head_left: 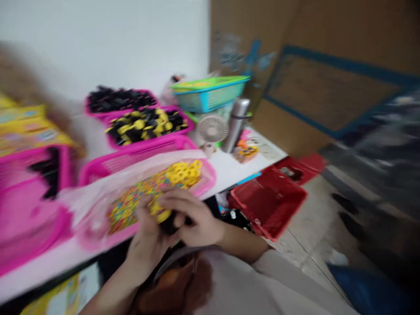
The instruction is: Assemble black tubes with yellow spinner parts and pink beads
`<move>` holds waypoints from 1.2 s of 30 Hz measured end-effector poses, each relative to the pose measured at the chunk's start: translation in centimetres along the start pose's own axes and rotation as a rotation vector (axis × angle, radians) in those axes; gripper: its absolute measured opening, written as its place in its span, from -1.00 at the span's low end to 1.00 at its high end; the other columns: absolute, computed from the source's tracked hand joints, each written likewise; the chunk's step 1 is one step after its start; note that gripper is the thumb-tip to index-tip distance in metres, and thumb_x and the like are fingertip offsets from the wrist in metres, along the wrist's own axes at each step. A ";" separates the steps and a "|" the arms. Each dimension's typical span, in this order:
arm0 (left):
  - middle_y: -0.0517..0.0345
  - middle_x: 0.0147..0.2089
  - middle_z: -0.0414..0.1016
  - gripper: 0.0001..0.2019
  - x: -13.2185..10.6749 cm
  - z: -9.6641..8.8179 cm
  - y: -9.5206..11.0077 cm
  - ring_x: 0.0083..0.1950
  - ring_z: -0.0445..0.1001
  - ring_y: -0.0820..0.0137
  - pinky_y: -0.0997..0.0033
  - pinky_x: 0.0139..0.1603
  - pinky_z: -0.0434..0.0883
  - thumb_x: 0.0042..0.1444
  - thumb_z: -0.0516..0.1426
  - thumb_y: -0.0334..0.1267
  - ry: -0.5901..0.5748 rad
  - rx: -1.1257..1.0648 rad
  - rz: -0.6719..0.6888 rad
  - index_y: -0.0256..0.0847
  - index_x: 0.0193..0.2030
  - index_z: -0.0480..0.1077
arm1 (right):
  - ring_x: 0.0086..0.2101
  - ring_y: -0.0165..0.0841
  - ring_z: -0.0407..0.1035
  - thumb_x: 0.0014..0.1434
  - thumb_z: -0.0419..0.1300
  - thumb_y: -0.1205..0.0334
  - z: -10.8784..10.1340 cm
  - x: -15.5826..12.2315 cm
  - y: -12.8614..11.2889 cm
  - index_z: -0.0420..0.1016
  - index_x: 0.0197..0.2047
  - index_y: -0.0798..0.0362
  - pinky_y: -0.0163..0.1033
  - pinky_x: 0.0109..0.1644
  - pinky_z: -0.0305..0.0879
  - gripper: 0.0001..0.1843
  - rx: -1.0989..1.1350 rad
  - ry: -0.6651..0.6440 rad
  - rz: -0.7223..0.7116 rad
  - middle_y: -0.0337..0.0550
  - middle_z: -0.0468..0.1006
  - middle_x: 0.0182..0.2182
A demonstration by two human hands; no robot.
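Both my hands meet at the near edge of a white table point(229, 168). My left hand point(147, 238) and my right hand point(193, 218) are closed together around a small yellow and black part point(164, 218). Just behind them lies a pink tray point(206, 181) lined with clear plastic, holding yellow rings point(183, 170) and many small coloured pieces point(134, 199). The picture is smeared by motion.
More pink trays stand behind: one with black parts point(114, 99), one with yellow and black parts point(146, 123). A small white fan point(211, 130), a metal flask point(236, 124) and a blue basket point(210, 96) sit at the back. Red bins point(267, 203) lie on the floor to the right.
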State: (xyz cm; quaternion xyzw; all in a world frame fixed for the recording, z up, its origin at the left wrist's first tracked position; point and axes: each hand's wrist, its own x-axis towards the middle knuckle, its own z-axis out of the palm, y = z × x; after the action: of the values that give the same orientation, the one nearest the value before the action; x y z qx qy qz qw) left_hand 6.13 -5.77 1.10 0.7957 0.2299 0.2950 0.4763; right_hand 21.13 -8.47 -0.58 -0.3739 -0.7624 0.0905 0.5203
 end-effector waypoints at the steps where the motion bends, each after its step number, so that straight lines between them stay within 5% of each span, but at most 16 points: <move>1: 0.20 -0.20 0.45 -0.58 -0.9 0.0 -0.5 -0.36 0.46 0.36 0.32 -0.41 0.52 0.49 -0.34 0.23 0.048 -0.123 -0.077 0.25 0.33 -0.02 | 0.33 -0.18 0.38 0.11 0.18 0.51 -0.5 -0.2 -0.2 0.35 0.36 -0.08 0.05 0.39 0.38 -0.25 0.071 0.100 -0.034 0.02 0.54 0.26; 5: 0.32 -0.30 0.30 -0.42 -1.4 1.1 -0.7 -0.49 0.25 0.47 0.52 -0.56 0.21 0.27 0.00 0.47 0.051 -0.803 -0.255 0.20 0.19 -0.02 | 0.31 -0.09 0.39 0.02 0.25 0.52 -1.6 -0.5 -1.0 0.43 0.23 -0.14 0.20 0.43 0.33 -0.29 0.152 0.127 -0.024 -0.06 0.58 0.16; 9: 0.35 -0.35 0.34 -0.29 -0.1 1.4 1.0 -0.52 0.25 0.49 0.51 -0.52 0.20 0.12 0.18 0.49 -0.017 -1.082 -0.301 0.09 0.15 0.07 | 0.23 -0.05 0.47 0.07 0.21 0.49 -1.8 -0.6 -1.3 0.45 0.15 -0.14 0.21 0.32 0.46 -0.41 0.095 0.098 -0.034 -0.04 0.61 0.04; 16: 0.33 -0.32 0.41 -0.71 1.1 1.3 1.6 -0.55 0.33 0.52 0.57 -0.62 0.20 0.21 0.27 -0.19 0.156 -1.357 -0.407 -0.08 -0.10 0.20 | 0.07 -0.15 0.59 0.22 0.25 0.37 -0.4 -0.5 0.4 0.48 0.17 -0.06 0.03 0.17 0.61 -0.55 0.119 0.242 -0.196 -0.03 0.64 -0.05; 20: 0.29 -0.39 0.40 -0.72 0.8 1.8 1.1 -0.56 0.27 0.55 0.59 -0.56 0.25 0.22 0.28 -0.13 0.165 -1.383 -0.406 -0.13 -0.20 0.23 | 0.08 -0.15 0.58 0.22 0.22 0.39 0.1 -0.6 0.7 0.47 0.19 -0.04 0.03 0.18 0.61 -0.53 0.157 0.209 -0.151 0.00 0.63 -0.05; 24: 0.27 -0.36 0.44 -0.57 -0.4 1.0 0.8 -0.47 0.40 0.47 0.55 -0.51 0.32 0.23 0.30 0.11 0.020 -1.226 -0.384 -0.08 -0.17 0.19 | 0.12 -0.21 0.53 0.29 0.28 0.32 -2.1 -1.2 0.8 0.31 0.37 -0.26 0.05 0.28 0.54 -0.36 0.072 0.102 -0.236 -0.13 0.59 0.01; 28: 0.25 -0.32 0.50 -0.61 3.0 -2.9 1.4 -0.35 0.45 0.47 0.50 -0.34 0.38 0.30 0.25 0.11 -0.091 -0.609 -0.234 -0.07 -0.15 0.18 | 0.31 -0.12 0.31 0.32 0.35 0.02 -5.0 -2.9 0.7 0.22 0.48 -0.07 0.06 0.39 0.44 -0.25 -0.133 0.027 -0.062 0.08 0.35 0.26; 30: 0.30 -0.35 0.44 -0.61 7.8 -6.1 1.8 -0.34 0.45 0.46 0.46 -0.29 0.39 0.26 0.30 -0.01 0.081 -0.316 -0.156 -0.08 -0.11 0.16 | 0.32 -0.11 0.26 0.38 0.27 0.06 -5.4 -3.5 0.8 0.29 0.43 0.00 0.06 0.38 0.45 -0.37 -0.179 0.051 -0.015 0.13 0.30 0.29; 32: 0.22 -0.23 0.50 -0.62 13.8 -9.8 1.9 -0.19 0.54 0.39 0.34 -0.07 0.45 0.33 0.24 -0.12 0.206 -0.276 -0.087 -0.07 0.07 0.10 | 0.31 -0.08 0.26 0.38 0.25 0.19 -5.2 -3.8 0.8 0.32 0.40 -0.01 0.13 0.37 0.43 -0.44 -0.216 0.043 0.004 0.13 0.37 0.24; 34: 0.03 -0.02 0.54 -0.64 19.1 -13.5 1.8 0.12 0.56 0.26 0.18 0.21 0.40 0.42 0.14 -0.21 0.311 -0.177 -0.019 -0.11 0.22 0.07 | 0.29 -0.05 0.30 0.35 0.25 0.26 -4.9 -3.8 0.5 0.32 0.39 -0.03 0.15 0.33 0.48 -0.43 -0.229 -0.023 0.025 0.11 0.45 0.20; 36: -0.10 0.26 0.46 -0.72 22.0 -16.9 1.3 0.43 0.38 0.17 0.13 0.37 0.30 0.51 -0.01 -0.14 0.360 -0.104 -0.039 -0.11 0.27 0.11 | 0.22 -0.07 0.42 0.35 0.23 0.24 -4.8 -3.9 0.0 0.33 0.38 -0.05 0.05 0.23 0.59 -0.45 -0.168 -0.106 0.024 0.09 0.52 0.15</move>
State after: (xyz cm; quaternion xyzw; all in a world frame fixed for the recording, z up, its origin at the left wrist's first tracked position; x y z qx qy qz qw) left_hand 10.47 18.41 14.11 0.6999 0.3113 0.4347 0.4735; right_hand 25.96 -12.26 -1.32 -0.4198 -0.7893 0.0522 0.4450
